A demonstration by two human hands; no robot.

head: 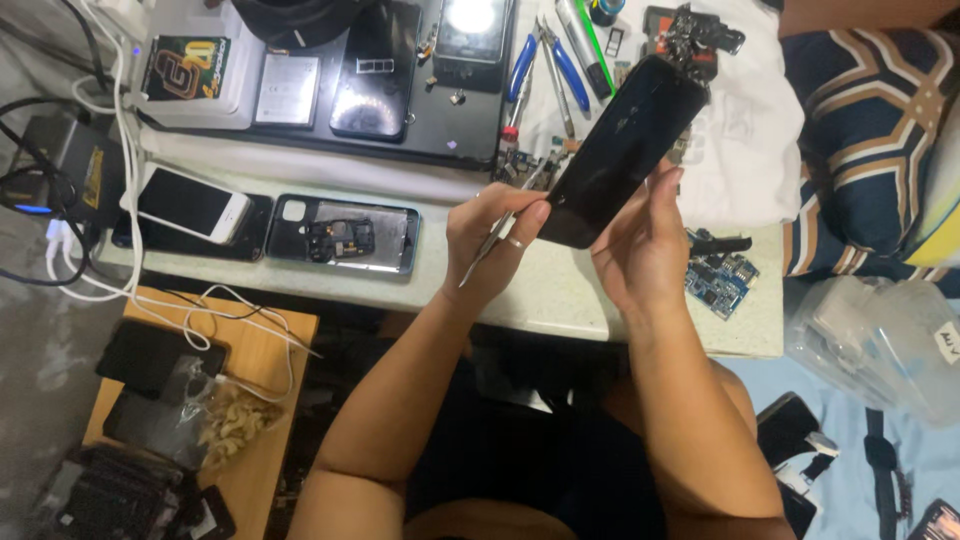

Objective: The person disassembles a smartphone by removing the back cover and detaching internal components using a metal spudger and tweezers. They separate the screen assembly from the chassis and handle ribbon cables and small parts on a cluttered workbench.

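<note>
My right hand (640, 245) holds a black phone body (625, 150) tilted upward over the white table (560, 290). My left hand (492, 238) grips thin metal tweezers (500, 225), with a ring on one finger; the tweezers' far end reaches the phone's lower left edge. An opened phone shell (345, 235) showing its inner parts lies on the table to the left. Beside it a white phone (192, 205) rests on a dark one.
Blue-handled pliers (545, 60), small screws and a blue circuit board (722, 280) lie on the table. A dark mat (430, 125) at the back carries phones and a battery. White cables (125, 150) hang left above a wooden stool (265, 350) with phone parts. Clear plastic bags (880, 340) sit right.
</note>
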